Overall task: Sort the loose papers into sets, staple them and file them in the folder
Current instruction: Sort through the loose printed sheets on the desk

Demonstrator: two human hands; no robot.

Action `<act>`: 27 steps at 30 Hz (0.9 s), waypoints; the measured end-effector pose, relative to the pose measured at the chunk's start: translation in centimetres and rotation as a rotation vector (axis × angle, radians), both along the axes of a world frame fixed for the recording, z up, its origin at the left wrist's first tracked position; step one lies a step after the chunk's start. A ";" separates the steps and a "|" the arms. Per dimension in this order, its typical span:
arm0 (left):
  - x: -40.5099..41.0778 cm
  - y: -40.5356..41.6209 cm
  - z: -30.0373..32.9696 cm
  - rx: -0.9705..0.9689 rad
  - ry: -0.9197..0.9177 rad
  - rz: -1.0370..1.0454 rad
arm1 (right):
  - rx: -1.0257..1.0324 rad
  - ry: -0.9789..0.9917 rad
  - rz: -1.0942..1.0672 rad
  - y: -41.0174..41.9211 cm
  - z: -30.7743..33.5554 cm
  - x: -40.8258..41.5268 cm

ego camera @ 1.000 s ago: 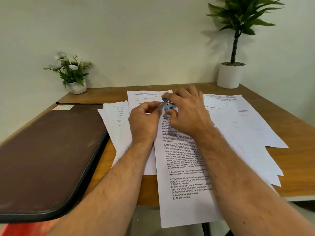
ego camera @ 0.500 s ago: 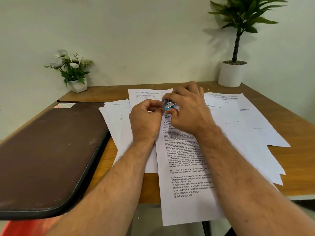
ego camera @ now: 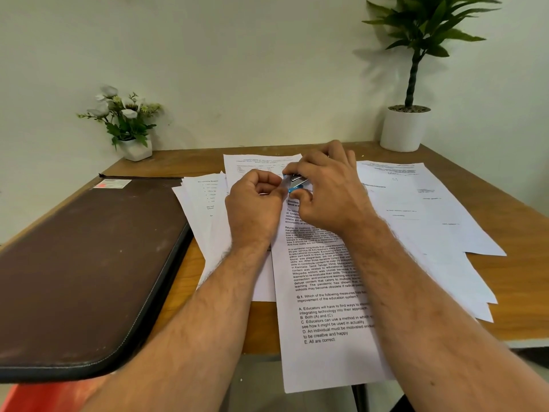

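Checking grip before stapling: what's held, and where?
The right hand grips the small blue stapler around its rear; the left hand is curled beside it, contents hidden.

One counter [ego camera: 523, 233] carries everything I count here. One brown folder [ego camera: 89, 263] lies at nine o'clock. One small blue stapler [ego camera: 295, 184] sits at centre between my two hands: left hand [ego camera: 252, 209], right hand [ego camera: 329, 191]. Two potted plants stand at the back: one flowering plant [ego camera: 124, 123] at eleven o'clock, one leafy plant [ego camera: 416, 55] at one o'clock. Loose papers [ego camera: 430, 233] overlap in fans; their number cannot be counted.
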State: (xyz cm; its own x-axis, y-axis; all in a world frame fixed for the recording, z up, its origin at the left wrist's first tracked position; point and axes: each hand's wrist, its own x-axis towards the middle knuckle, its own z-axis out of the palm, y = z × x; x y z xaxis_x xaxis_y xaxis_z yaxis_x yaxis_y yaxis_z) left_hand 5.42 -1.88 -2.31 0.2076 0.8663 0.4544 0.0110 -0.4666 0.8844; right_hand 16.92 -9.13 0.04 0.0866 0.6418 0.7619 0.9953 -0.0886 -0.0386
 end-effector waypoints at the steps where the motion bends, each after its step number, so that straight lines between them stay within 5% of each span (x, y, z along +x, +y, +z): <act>1: 0.0 0.0 0.0 0.005 0.001 -0.001 | -0.001 0.001 0.001 0.0 0.0 0.0; 27: -0.1 -0.1 0.4 -0.063 0.014 -0.003 | -0.025 0.081 0.021 -0.1 -0.1 0.1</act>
State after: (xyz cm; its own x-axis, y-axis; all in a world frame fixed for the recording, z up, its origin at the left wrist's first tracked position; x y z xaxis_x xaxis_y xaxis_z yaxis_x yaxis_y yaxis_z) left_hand 5.32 -2.00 -1.95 0.2165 0.8924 0.3959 0.0220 -0.4099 0.9119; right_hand 16.98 -9.22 -0.07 0.1342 0.6626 0.7369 0.9906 -0.0699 -0.1175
